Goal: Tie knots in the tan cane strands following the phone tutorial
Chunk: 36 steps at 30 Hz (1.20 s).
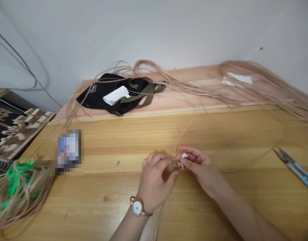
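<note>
Both hands meet over the middle of a wooden table (219,207). My left hand (155,180), with a rose-gold watch on its wrist, is curled and pinches a thin tan strand (182,134). My right hand (197,167) pinches the same strand from the other side, fingertips almost touching the left ones; a small white bit shows at its fingers. The strand runs up from the pinch toward the far side of the table, and another length trails down between my forearms.
A black bag (113,92) with olive straps lies at the back left. Long tan strands (256,83) spread across the back and right. Blue-handled snips (296,169) lie at the right edge. A tan bundle tied with green cord (18,185) sits at the left.
</note>
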### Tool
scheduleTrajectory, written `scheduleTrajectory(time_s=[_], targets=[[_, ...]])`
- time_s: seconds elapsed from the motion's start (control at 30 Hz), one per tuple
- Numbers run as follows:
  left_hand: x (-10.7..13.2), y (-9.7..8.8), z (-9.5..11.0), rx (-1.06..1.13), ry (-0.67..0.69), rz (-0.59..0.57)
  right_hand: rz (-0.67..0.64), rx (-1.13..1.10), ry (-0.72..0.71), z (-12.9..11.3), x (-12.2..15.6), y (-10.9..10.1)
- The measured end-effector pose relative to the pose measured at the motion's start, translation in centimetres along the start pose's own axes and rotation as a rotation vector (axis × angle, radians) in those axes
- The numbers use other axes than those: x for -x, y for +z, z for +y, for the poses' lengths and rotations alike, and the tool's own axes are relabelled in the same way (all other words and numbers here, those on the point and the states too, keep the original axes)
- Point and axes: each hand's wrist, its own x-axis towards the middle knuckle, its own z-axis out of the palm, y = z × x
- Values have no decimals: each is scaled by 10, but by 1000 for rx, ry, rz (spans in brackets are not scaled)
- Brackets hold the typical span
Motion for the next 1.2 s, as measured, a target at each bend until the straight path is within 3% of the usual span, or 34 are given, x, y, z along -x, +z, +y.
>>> scheduleTrajectory(time_s=[0.23,0.4,0.6,0.73,1.0,1.2], targets=[[0,6,0,6,-45,28,-12,8,-5,5,1,8],[0,5,-2,119,-62,78,12,51,-16,4,2,9],[0,2,0,249,-141,56,27,81,-14,5,0,7],[0,3,-1,277,-146,45,-41,111,-61,6,1,4],[-1,4,-4,409,-183,17,-111,791,-440,-8,7,2],[-1,6,-6,320,-142,39,-75,966,-463,-11,6,0]])
